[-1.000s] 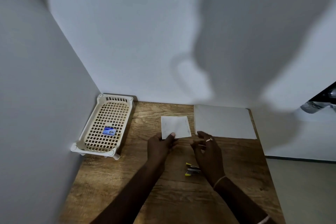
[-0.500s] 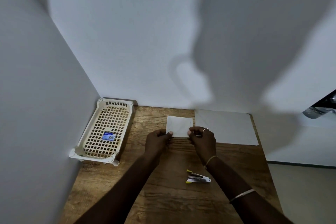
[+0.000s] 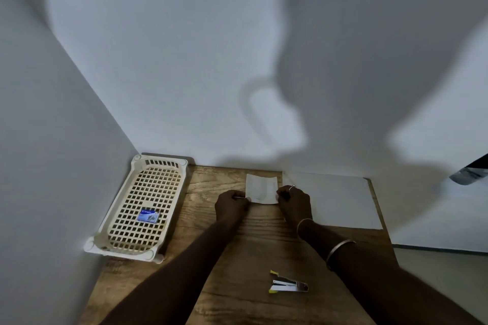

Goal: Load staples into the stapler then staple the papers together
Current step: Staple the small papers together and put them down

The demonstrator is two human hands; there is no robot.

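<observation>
A small stack of white papers point(image 3: 261, 188) stands lifted off the wooden table, pinched at its lower corners. My left hand point(image 3: 231, 204) grips the left corner and my right hand point(image 3: 294, 202) grips the right one. The small stapler point(image 3: 287, 283), silver with yellow tips, lies near the table's front, its top hinged open, apart from both hands. A little blue box of staples point(image 3: 148, 215) rests in the cream plastic basket point(image 3: 118, 245) at the left.
A large white sheet point(image 3: 340, 200) lies flat on the wooden table point(image 3: 253, 258) at the back right. White walls close in at the left and behind. The table's right edge drops to the floor.
My right hand moved from above the stapler up to the papers and gripped their right corner. Both hands lifted the papers upright and shifted them away from me.
</observation>
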